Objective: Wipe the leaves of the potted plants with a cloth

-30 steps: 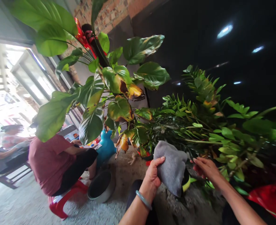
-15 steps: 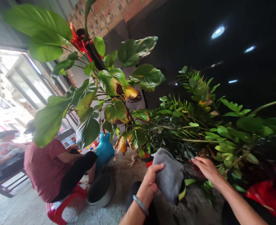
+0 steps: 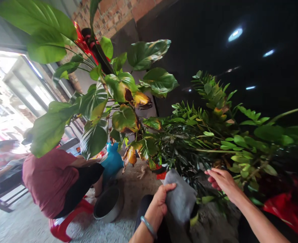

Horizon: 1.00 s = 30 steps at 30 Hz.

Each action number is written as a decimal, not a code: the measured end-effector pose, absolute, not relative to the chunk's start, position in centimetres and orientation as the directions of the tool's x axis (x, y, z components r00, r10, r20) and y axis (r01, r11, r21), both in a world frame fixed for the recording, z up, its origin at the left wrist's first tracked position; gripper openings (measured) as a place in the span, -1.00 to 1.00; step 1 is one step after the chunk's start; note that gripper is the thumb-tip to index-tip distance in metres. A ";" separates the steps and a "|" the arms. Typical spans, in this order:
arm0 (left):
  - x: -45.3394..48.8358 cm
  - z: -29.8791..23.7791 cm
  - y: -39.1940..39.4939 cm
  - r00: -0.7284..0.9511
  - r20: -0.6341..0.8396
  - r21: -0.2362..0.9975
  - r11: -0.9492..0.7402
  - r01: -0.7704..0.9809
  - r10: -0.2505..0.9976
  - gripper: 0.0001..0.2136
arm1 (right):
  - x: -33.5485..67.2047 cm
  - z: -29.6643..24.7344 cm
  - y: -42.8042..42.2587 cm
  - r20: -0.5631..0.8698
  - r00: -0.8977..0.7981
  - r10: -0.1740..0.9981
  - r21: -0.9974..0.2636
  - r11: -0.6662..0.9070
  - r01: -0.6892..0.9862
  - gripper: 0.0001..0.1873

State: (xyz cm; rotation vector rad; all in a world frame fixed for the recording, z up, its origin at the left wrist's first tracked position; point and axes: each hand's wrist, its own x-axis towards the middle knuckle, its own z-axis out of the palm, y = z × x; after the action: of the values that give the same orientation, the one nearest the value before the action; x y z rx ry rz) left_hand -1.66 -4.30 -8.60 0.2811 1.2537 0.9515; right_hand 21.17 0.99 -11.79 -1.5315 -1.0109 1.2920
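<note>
My left hand [image 3: 159,199], with a pale green bangle at the wrist, is closed on a grey cloth [image 3: 179,195]. The cloth hangs bunched below the thumb, with a dark part and a yellow-green edge at its lower right. To the right, my right hand [image 3: 222,182] is beside the low leaves of a green leafy plant [image 3: 214,135]. Its thumb and forefinger come together in a pinch, the other fingers curled; whatever is between them is too small to make out.
A tall potted plant [image 3: 125,119] with large, partly browned leaves rises ahead. At left, a person in a maroon shirt [image 3: 50,179] sits on a red plastic stool [image 3: 71,216]. Nearby stand a grey basin [image 3: 111,206] and a blue rounded object [image 3: 112,160]. Red plastic [image 3: 282,209] lies at right.
The grey cloth and my left hand have dropped slightly, and the cloth has turned a little. My right hand stays near the leaves. The seated person's arm now reaches further forward.
</note>
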 end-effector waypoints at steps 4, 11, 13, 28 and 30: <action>-2.3 -6.5 -3.0 -0.078 -0.619 0.681 0.484 -0.549 0.782 -0.83 | 21.1 -11.6 1.3 -0.330 0.112 0.937 -0.942 -0.335 0.024 -0.82; -0.5 -8.7 -5.6 0.095 -0.414 0.899 0.423 -0.115 0.905 -0.80 | 21.1 -12.4 1.1 -0.268 0.111 0.957 -0.960 -0.275 0.054 -0.78; -0.4 -8.7 -5.6 0.108 -0.433 0.882 0.445 -0.154 0.895 -0.79 | 21.1 -11.9 0.9 -0.274 0.121 0.954 -0.958 -0.282 0.048 -0.80; -0.8 -11.9 -5.3 0.026 -0.651 0.706 0.618 -0.344 0.759 -0.82 | 20.5 -10.1 0.2 -0.319 0.160 0.934 -0.944 -0.328 0.033 -0.84; -1.0 -11.5 -5.3 0.039 -0.653 0.694 0.618 -0.369 0.757 -0.82 | 20.7 -10.4 0.3 -0.318 0.160 0.934 -0.943 -0.329 0.048 -0.85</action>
State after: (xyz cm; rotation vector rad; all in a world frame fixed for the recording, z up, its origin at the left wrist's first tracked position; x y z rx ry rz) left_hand -1.05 -5.28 -11.52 0.3824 1.2579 0.8952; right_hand 20.73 0.33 -10.38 -1.5724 -0.9736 1.2926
